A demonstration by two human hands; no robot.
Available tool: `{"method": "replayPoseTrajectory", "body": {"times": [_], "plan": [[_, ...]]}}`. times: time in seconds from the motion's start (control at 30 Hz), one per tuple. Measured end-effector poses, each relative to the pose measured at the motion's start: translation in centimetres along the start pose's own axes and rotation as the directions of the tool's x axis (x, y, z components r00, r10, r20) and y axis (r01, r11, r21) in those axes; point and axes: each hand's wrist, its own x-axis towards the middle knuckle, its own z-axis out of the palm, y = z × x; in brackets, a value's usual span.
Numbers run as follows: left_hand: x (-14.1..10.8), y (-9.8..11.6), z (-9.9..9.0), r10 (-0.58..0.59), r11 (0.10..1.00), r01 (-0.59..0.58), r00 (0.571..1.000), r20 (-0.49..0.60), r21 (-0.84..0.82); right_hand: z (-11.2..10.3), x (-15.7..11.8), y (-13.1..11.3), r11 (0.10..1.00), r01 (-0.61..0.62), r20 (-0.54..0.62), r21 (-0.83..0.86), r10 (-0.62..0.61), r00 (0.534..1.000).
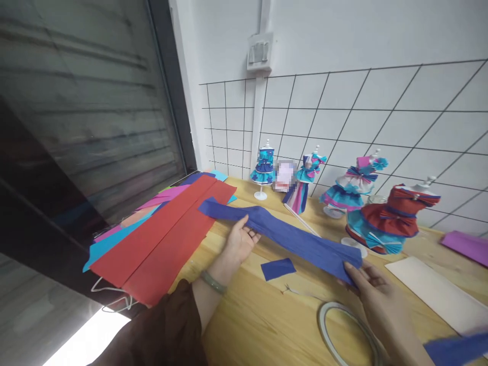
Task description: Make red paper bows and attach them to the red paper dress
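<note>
A long strip of dark blue crepe paper (293, 238) stretches across the middle of the view, raised above the wooden table. My left hand (241, 243) supports it near its left part, thumb at the near edge and fingers curled underneath. At the strip's right end my right hand (375, 291) pinches it, thumb on top and the other fingers behind. Below the strip lies a small blue paper rectangle (278, 269) on the table. A roll of white tape (324, 325) rests beside my right forearm, partly covered by it.
Red paper sheets (163, 239) lie over other coloured sheets on the left. Several small dress forms stand at the back, including one in a red and turquoise dress (400, 213). A white card (438, 290) and purple paper (467, 246) lie at right. Black wire grid (330, 109) lines the wall.
</note>
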Motion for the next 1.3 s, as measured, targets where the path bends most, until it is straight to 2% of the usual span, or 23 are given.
{"method": "replayPoseTrajectory", "body": {"times": [0.2,0.3,0.4,0.47,0.6,0.7,0.8,0.83,0.87,0.93,0.97,1.0,1.03,1.07,1.1,1.13,1.17,1.23,1.3], "plan": [[-1.1,3.2,0.9,0.161,0.987,-0.16,0.983,0.085,-0.014,-0.6,0.1,0.0,0.999,0.034,-0.02,0.029,-0.034,0.999],[-2.7,4.6,1.0,0.287,0.955,-0.29,0.956,0.057,0.055,-0.7,0.2,0.0,0.998,0.017,-0.008,0.065,-0.016,1.0],[-5.1,6.2,0.2,0.399,0.904,-0.404,0.915,0.061,0.142,-0.9,0.2,0.2,0.994,-0.021,0.0,0.11,0.021,1.0],[-7.0,7.4,-1.0,0.488,0.85,-0.489,0.871,0.057,0.195,-0.9,0.3,0.3,0.991,-0.039,-0.02,0.127,0.042,0.999],[-11.1,10.0,-4.4,0.59,0.762,-0.564,0.807,0.019,0.319,-1.0,0.5,0.5,0.989,-0.071,-0.015,0.131,0.073,0.997],[-13.7,11.5,-7.3,0.622,0.721,-0.52,0.777,-0.096,0.459,-0.9,0.7,0.5,0.992,-0.075,0.044,0.099,0.071,0.996],[-15.3,13.3,-10.0,0.619,0.636,-0.347,0.763,-0.187,0.689,-0.6,1.1,0.3,0.996,-0.068,0.064,0.05,0.065,0.996],[-15.7,13.9,-10.7,0.652,0.572,-0.308,0.733,-0.194,0.761,-0.4,1.2,0.2,0.997,-0.07,0.061,0.026,0.069,0.996],[-15.8,14.7,-11.4,0.728,0.47,-0.297,0.662,-0.175,0.831,-0.3,1.4,0.0,0.997,-0.072,0.054,-0.004,0.072,0.996],[-15.8,16.1,-12.1,0.879,0.156,-0.248,0.476,-0.02,0.956,0.1,1.8,-0.3,0.995,-0.063,0.035,-0.074,0.066,0.997],[-15.6,16.6,-12.2,0.903,-0.018,-0.177,0.42,0.092,0.984,0.4,1.9,-0.5,0.993,-0.048,0.024,-0.11,0.051,0.998],[-15.2,16.9,-12.0,0.887,-0.175,-0.096,0.417,0.199,0.98,0.7,2.1,-0.7,0.988,-0.033,0.009,-0.152,0.035,0.999],[-14.7,17.0,-11.7,0.833,-0.306,-0.032,0.474,0.284,0.951,1.0,2.4,-0.9,0.978,-0.019,-0.004,-0.207,0.019,1.0],[-14.1,16.9,-11.2,0.754,-0.409,-0.014,0.558,0.346,0.912,1.3,2.6,-1.0,0.962,-0.006,-0.016,-0.271,0.002,1.0],[-13.3,16.6,-10.6,0.653,-0.478,-0.027,0.657,0.376,0.878,1.6,2.8,-1.1,0.941,0.012,-0.022,-0.337,-0.021,1.0],[-12.4,16.1,-9.9,0.553,-0.523,-0.057,0.736,0.39,0.85,1.9,3.0,-1.0,0.917,0.039,-0.018,-0.396,-0.05,0.999],[-11.4,15.5,-9.3,0.479,-0.566,-0.071,0.783,0.397,0.822,2.0,3.2,-0.8,0.893,0.074,-0.006,-0.445,-0.086,0.996],[-9.5,14.2,-8.4,0.349,-0.665,-0.072,0.85,0.395,0.744,2.1,3.6,-0.1,0.839,0.17,0.045,-0.517,-0.172,0.984],[-7.8,13.0,-8.1,0.318,-0.745,0.008,0.883,0.345,0.667,2.1,3.6,0.7,0.722,0.311,0.118,-0.617,-0.306,0.945]]}}
